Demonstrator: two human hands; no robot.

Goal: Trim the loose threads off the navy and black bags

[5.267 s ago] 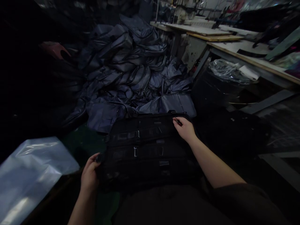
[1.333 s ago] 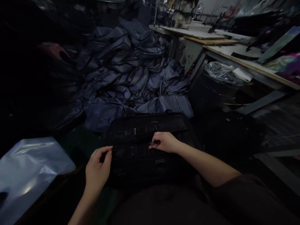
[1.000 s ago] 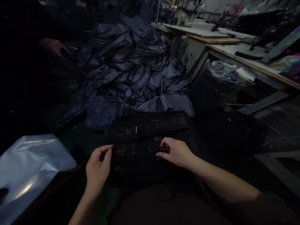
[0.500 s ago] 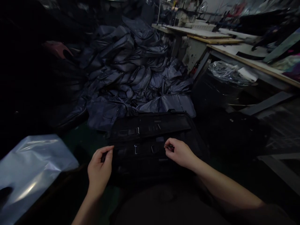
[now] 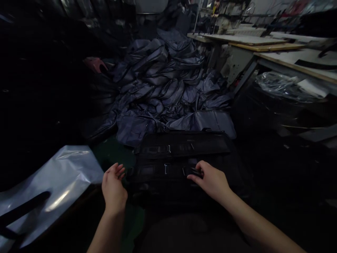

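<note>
I'm in a w/shop, prob. for bags: big heap of dark bags [image 5: 168, 77] piled far centre, a blk bag [image 5: 181, 157] w/ metal buckles near centre, wood-edged worktables [image 5: 286, 57] far right w/ a pale machine [image 5: 223, 24], prob. for sewing, at the back. Clear plastic wrap [image 5: 280, 84] bunched below tabletop lvl, silvery plastic sheet [image 5: 71, 168] near left, green flr [image 5: 110, 149].

Deep gloom, one hard glare

I'm in thick dimness: the black bag [image 5: 163, 186] sinks into shadow, its detail hard to read, just the metal buckles [image 5: 169, 149] glinting. White glare streaks the plastic sheet [image 5: 63, 174] to my left. Paler light catches the surface [image 5: 284, 56] at upper right. My fingers [image 5: 205, 166] stand out but look slightly blurred, and the wide view stretches towards its edges.
</note>
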